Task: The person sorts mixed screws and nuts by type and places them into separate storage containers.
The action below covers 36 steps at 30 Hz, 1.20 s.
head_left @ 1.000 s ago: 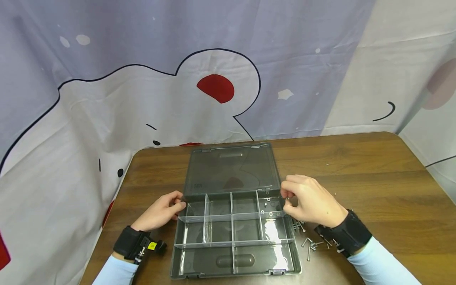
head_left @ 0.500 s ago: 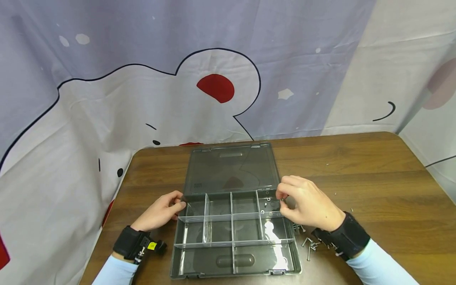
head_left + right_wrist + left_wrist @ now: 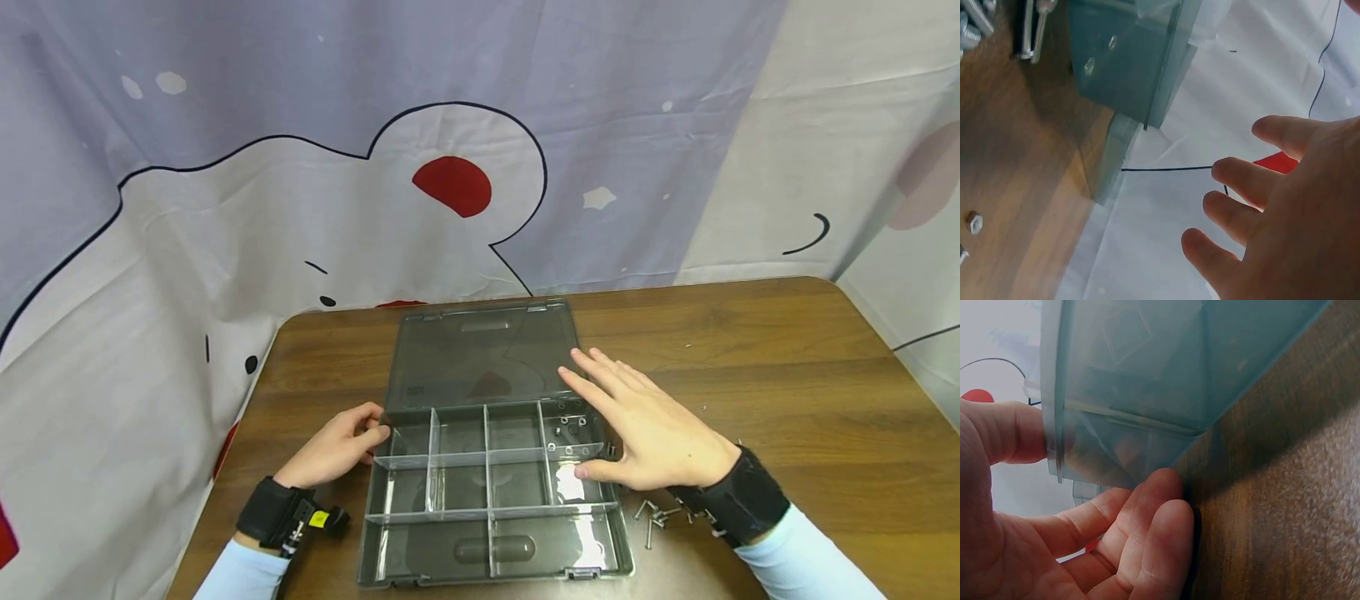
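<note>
A grey see-through compartment box (image 3: 431, 550) lies on the table with its lid (image 3: 483, 354) folded back. My left hand (image 3: 333, 446) grips the box's far left corner; in the left wrist view, the thumb lies at the rim and the fingers touch the outer wall. Above the right-hand compartments my right hand (image 3: 648, 433) spreads its fingers, holding nothing. Several small nuts (image 3: 572, 427) lie in the far right compartment, partly hidden by that hand. In the right wrist view, the box's corner (image 3: 1122, 81) stands apart from the spread fingers.
Several loose screws (image 3: 656, 517) lie on the wooden table (image 3: 817, 400) right of the box, below the right wrist. A nut (image 3: 974, 222) on the tabletop shows in the right wrist view. A printed curtain (image 3: 247, 225) hangs behind the table.
My right hand had thumb and fingertips together at the far right compartment; now its fingers are straight and spread. One more nut seems to show there. The left hand stays put.
</note>
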{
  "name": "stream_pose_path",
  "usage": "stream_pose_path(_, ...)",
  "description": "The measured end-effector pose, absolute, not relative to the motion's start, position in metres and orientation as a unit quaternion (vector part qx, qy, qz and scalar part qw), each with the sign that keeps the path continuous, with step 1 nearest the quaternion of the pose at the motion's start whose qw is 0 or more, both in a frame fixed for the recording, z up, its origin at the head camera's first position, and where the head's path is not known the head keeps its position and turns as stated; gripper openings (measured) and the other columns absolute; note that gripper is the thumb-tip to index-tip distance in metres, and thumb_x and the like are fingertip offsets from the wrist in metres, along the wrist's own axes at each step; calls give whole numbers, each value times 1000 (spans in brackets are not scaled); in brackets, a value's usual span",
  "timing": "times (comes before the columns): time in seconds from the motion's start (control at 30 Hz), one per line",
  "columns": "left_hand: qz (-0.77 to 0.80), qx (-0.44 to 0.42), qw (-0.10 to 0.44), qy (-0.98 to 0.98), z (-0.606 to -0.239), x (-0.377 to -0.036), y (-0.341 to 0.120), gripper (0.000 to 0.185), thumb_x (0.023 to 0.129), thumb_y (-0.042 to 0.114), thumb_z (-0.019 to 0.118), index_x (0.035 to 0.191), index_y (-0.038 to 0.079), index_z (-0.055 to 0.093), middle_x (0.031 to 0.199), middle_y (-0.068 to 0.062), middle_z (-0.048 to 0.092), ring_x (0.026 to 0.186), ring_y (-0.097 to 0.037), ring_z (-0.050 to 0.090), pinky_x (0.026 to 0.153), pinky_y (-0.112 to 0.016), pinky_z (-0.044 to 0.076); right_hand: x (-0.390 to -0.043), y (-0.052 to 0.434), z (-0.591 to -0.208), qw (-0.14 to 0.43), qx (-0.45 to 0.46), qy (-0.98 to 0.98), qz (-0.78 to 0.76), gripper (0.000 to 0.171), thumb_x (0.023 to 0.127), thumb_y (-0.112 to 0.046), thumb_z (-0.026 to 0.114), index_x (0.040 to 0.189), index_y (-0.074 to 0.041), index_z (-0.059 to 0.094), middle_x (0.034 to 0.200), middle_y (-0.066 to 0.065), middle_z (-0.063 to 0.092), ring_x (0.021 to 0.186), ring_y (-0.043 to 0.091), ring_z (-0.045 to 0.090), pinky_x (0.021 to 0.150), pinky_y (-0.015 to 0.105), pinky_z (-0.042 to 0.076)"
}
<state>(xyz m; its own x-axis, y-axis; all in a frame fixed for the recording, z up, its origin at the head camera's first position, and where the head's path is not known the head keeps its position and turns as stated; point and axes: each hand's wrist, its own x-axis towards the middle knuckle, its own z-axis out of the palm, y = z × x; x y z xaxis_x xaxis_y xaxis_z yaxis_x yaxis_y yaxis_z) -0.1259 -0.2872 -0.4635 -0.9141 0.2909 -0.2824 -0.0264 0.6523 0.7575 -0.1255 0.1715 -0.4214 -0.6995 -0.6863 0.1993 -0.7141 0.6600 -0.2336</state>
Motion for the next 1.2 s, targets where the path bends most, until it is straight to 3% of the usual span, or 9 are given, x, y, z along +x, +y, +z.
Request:
stream_pose_path(0.4, 415, 78, 193, 886, -465, -127, -287, 25, 105, 22, 57, 121, 2, 56, 91, -6, 51, 77, -20, 64, 73, -29, 59, -135, 191, -418, 52, 361, -920, 144, 105, 82, -70, 74, 162, -15, 33, 169, 14, 29, 156, 41, 29, 121, 63, 30)
stream_pose_path(0.63, 414, 74, 196, 886, -464, -127, -287, 27, 105, 22, 57, 122, 2, 56, 92, -7, 51, 79, -20, 65, 74, -29, 59, -145, 208, -423, 25, 348, -924, 157, 97, 79, -52, 85, 156, -12, 42, 164, 19, 38, 149, 43, 39, 115, 67, 36)
stream_pose_path(0.73, 413, 72, 198, 886, -463, -126, -288, 29, 105, 22, 57, 125, 1, 56, 93, -7, 52, 80, -20, 66, 75, -30, 59, -149, 214, -425, 31, 349, -925, 145, 85, 77, -42, 87, 146, -7, 53, 150, 19, 52, 137, 39, 52, 110, 62, 43)
stream_pose_path(0.83, 412, 71, 199, 886, -463, -126, -288, 30, 105, 23, 57, 126, 1, 56, 94, -7, 53, 81, -20, 66, 75, -30, 59, -152, 218, -426, 35, 349, -928, 130, 67, 75, -34, 87, 131, -4, 64, 125, 11, 63, 113, 29, 64, 100, 52, 52)
stream_pose_path(0.97, 413, 70, 201, 885, -463, -126, -288, 30, 106, 23, 56, 127, 1, 56, 95, -7, 53, 82, -20, 66, 75, -30, 59, -154, 221, -428, 27, 338, -935, 106, 52, 72, -25, 87, 116, -4, 69, 103, 3, 61, 91, 20, 63, 85, 45, 56)
stream_pose_path(1.2, 414, 69, 201, 885, -464, -127, -287, 30, 106, 23, 56, 127, 1, 56, 95, -8, 53, 83, -20, 67, 75, -30, 59, -156, 225, -434, -11, 317, -942, 109, 28, 70, -14, 83, 94, -12, 67, 90, -1, 59, 75, 11, 55, 73, 39, 53)
